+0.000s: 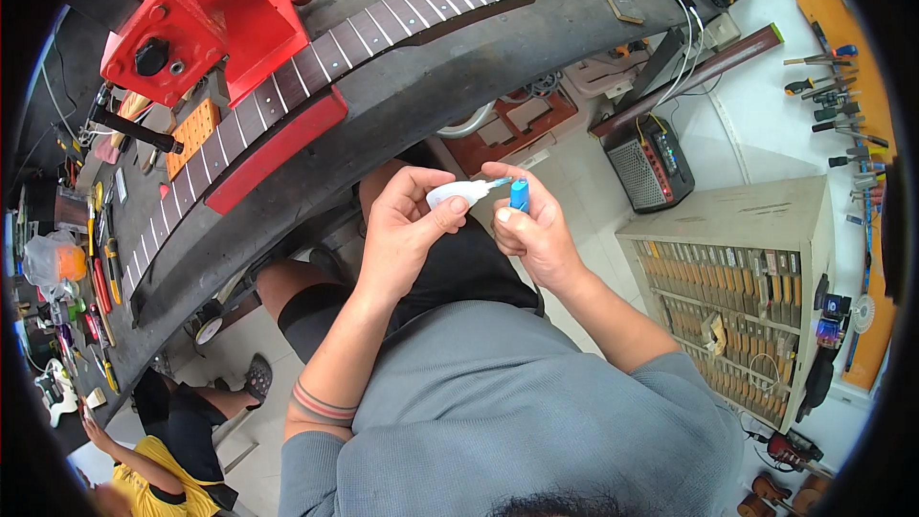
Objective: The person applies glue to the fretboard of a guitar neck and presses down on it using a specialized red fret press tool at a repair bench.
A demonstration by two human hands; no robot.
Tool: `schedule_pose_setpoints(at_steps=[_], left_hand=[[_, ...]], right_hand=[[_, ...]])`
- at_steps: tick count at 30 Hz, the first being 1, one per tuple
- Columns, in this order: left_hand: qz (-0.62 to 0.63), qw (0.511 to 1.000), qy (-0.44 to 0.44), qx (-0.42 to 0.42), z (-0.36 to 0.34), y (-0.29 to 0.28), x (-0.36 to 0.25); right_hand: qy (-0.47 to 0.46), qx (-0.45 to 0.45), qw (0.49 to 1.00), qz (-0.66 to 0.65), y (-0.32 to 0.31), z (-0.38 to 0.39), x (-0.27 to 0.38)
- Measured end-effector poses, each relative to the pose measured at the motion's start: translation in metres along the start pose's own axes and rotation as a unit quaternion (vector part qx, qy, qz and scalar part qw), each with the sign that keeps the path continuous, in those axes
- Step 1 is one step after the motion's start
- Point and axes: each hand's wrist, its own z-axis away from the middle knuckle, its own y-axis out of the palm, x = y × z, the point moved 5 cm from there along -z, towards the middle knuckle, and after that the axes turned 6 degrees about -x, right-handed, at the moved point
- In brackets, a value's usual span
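Above my lap, my left hand (410,220) pinches a small white squeeze bottle (446,195) between thumb and fingers. A thin bluish nozzle tip (497,183) points from it toward my right hand (538,237). That hand is closed around a small blue object (519,195) that looks like a lighter, with its end sticking up above my thumb. The nozzle tip reaches close to the blue end; whether they touch I cannot tell. Beyond my hands, a long dark fretboard (337,54) with bright frets lies along the workbench, apart from both hands.
A red press (182,29) stands over the fretboard, and a red bar (278,153) lies along its near side. Hand tools (103,268) crowd the bench's left end. A person in a yellow shirt (177,483) is at lower left. An amplifier (651,168) and a file cabinet (718,220) stand right.
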Motion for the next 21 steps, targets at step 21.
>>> schedule_pose_setpoints(at_steps=[21], left_hand=[[0.099, 0.991, 0.075, -0.051, 0.021, -0.043, -0.025]], right_hand=[[-0.239, -0.091, 0.897, 0.361, -0.008, -0.044, 0.066]])
